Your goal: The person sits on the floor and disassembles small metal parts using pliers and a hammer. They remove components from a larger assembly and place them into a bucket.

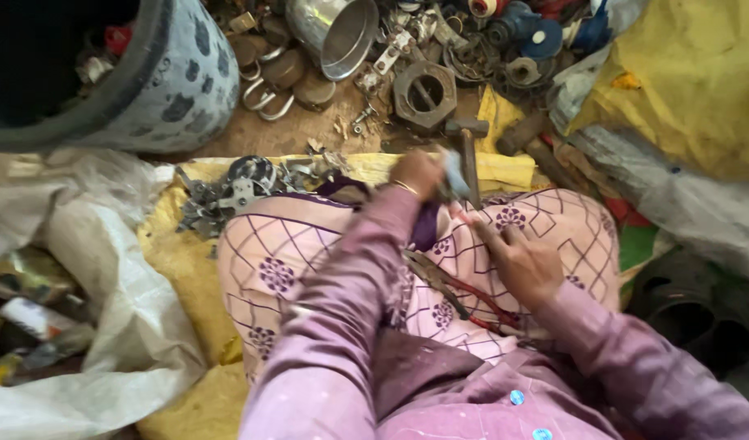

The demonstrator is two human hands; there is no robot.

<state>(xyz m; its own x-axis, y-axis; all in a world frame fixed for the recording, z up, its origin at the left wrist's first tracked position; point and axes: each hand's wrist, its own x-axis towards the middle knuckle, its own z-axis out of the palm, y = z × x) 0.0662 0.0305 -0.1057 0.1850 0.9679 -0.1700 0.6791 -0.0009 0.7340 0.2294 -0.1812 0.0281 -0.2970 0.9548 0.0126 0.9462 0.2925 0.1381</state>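
My left hand point(415, 173) is closed around a small blue-grey metal piece point(454, 175) just past my knees. Behind that piece a hammer point(469, 143) lies on the ground with its head pointing away from me. My right hand point(523, 265) rests on my right thigh with its fingers reaching toward the piece; blur hides whether it pinches anything. A pair of pliers with red handles point(472, 300) lies across my lap on the pink patterned cloth.
A heap of small metal scraps point(228, 194) lies on the yellow sack point(175, 257) to the left. Ahead are a large hex nut point(424, 94), a steel bowl point(342, 33), shackles and fittings. A grey spotted tub point(175, 81) stands far left. White sacking point(105, 326) is at left.
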